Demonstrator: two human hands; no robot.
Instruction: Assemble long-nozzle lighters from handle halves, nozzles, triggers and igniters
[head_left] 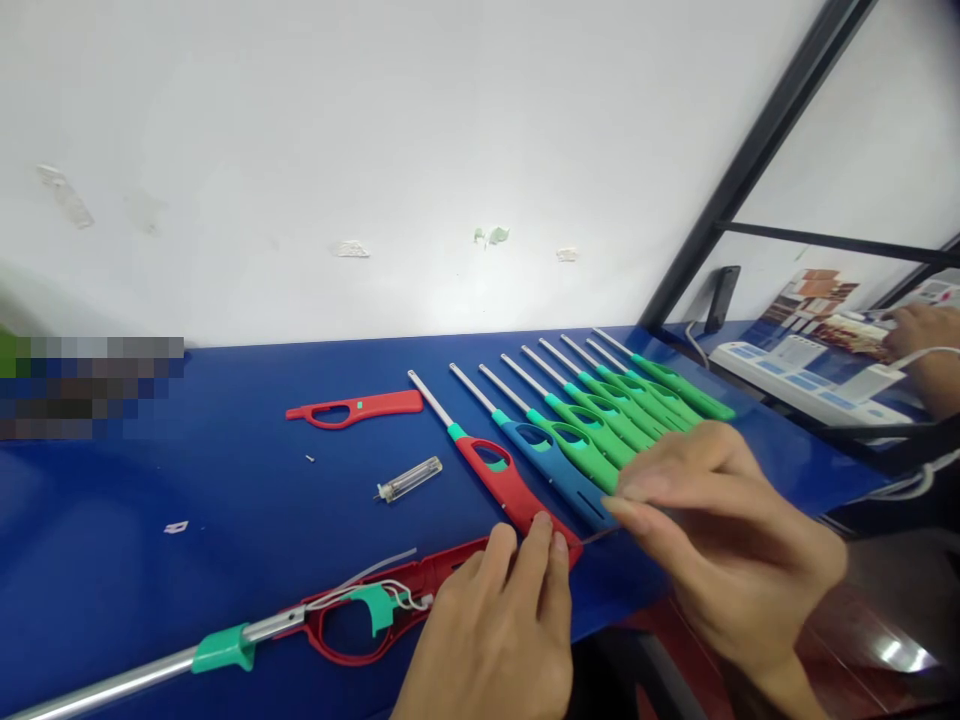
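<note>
My left hand (495, 630) lies over the handle end of an opened red lighter shell (352, 655), its fingertips by the end of a closed red lighter (499, 480). In the opened shell are white wires, a green trigger (379, 608) and a metal tube (127, 685) with a green collar. My right hand (720, 540) is pinched, and a thin dark piece (596, 537) reaches from its fingertips toward my left fingers. A red half shell (367, 408) and a clear fuel tank (410, 479) lie behind on the blue table.
A blue lighter (559, 470) and several green lighters (660, 385) stand in a slanted row at the right. Beyond the black frame (750, 150) are a power strip (810, 385), a phone (722, 298) and another person's hand (926, 345). A tiny screw (310, 458) lies at left.
</note>
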